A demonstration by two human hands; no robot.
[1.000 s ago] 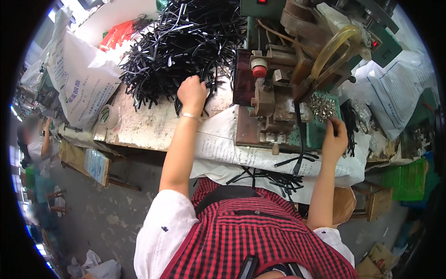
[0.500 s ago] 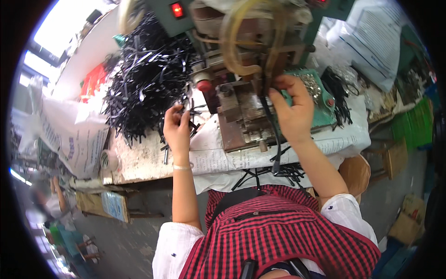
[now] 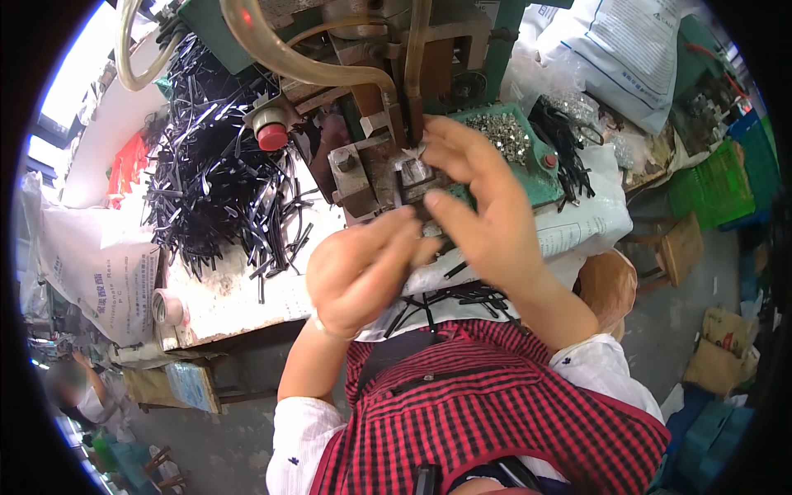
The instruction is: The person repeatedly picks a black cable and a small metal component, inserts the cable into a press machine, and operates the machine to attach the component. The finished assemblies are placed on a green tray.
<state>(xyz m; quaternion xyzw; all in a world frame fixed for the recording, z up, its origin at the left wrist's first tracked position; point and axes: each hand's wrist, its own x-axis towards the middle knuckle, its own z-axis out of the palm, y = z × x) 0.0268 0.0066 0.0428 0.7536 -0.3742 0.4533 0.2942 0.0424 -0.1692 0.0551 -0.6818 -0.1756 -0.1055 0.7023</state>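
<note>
A bench machine with a worn metal work block (image 3: 355, 177) stands in front of me, two upright electrode-like bars above its fixture. My left hand (image 3: 359, 268), smeared by motion, is at the block's front edge with fingers pressed together. From its fingertips a thin black strip (image 3: 399, 188) seems to run up to the fixture. My right hand (image 3: 491, 210) reaches in from the right. Its thumb and fingers are apart around the fixture's right side, fingertips close to the bars; I see nothing held in it. The left palm and part of the block's front are hidden.
A big heap of black strips (image 3: 206, 157) lies left of the machine, near a red push button (image 3: 271, 136). At right are a green tray (image 3: 540, 186) of small metal pieces and more black strips (image 3: 569, 169). Yellowish hoses (image 3: 305, 70) arch overhead. White sacks (image 3: 111, 264) flank the bench.
My left hand has moved right, from beside the strip heap to the machine's front. My right hand's thumb and fingers have spread. The long black strip hanging before the block no longer shows there.
</note>
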